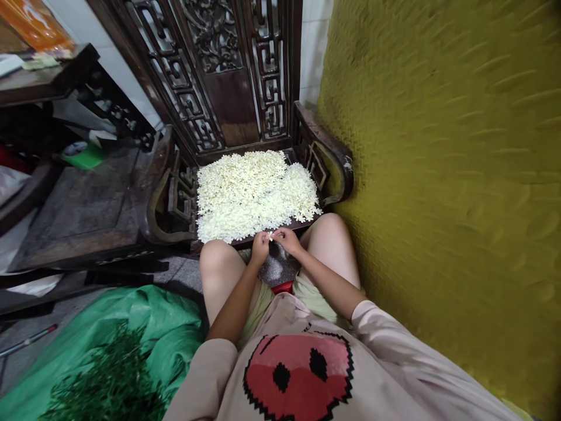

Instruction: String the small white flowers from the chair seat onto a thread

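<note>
Between my fingertips, just past my knees, is a small white flower [270,235]. My left hand [260,248] is closed, pinching at the flower from the left. From the other side, my right hand [287,241] has its fingers pressed together at the same blossom. A thin thread or needle cannot be made out there. Right beyond my hands, a thick layer of white and cream flowers [249,190] covers the seat of a dark carved wooden chair [239,111].
A yellow textured padded mat [438,175] rises close on my right. To my left are a second wooden chair [83,202] with a green tape roll [83,155], and a green sack [162,316] with leafy stems [109,380]. A shelf [48,76] stands at upper left.
</note>
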### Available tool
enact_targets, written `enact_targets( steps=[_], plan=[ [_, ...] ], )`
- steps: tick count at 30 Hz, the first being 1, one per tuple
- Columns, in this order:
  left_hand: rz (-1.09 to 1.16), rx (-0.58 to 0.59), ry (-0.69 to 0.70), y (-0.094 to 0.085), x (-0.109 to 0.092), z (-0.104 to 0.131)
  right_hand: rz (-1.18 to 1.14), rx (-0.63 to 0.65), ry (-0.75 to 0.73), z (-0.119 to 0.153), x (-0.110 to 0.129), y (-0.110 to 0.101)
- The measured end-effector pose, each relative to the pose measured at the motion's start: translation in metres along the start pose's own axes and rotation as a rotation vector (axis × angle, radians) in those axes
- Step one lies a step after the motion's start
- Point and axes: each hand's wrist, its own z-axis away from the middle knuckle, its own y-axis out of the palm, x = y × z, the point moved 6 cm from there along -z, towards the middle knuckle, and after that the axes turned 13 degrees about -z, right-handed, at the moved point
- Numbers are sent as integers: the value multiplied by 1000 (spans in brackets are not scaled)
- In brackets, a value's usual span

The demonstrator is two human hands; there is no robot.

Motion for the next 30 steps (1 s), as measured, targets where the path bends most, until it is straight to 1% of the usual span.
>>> enact_targets(
  steps=[3, 7, 14, 19, 22, 25, 28, 30],
  plan=[
    [54, 14, -24, 2, -1, -1, -79, 6, 46, -1, -6, 1],
    [198, 86, -82, 7, -1, -1, -150, -46, 83, -2, -12, 0],
    [525, 192, -303, 18, 8, -1, -326, -120, 207, 0, -18, 0],
    [776, 232, -404, 22, 7, 2, -480, -102, 256, 2, -21, 4],
    [879, 254, -412, 22, 4, 3, -596, -82, 305, 3, -25, 9],
    [928, 260, -375, 20, 1, 2, -696, -68, 356, 5, -28, 16],
    [930, 255, -339, 19, -2, 2, -730, -84, 362, 7, -28, 20],
    [910, 259, -320, 18, -3, 2, -699, -98, 332, 8, -25, 20]
  ],
)
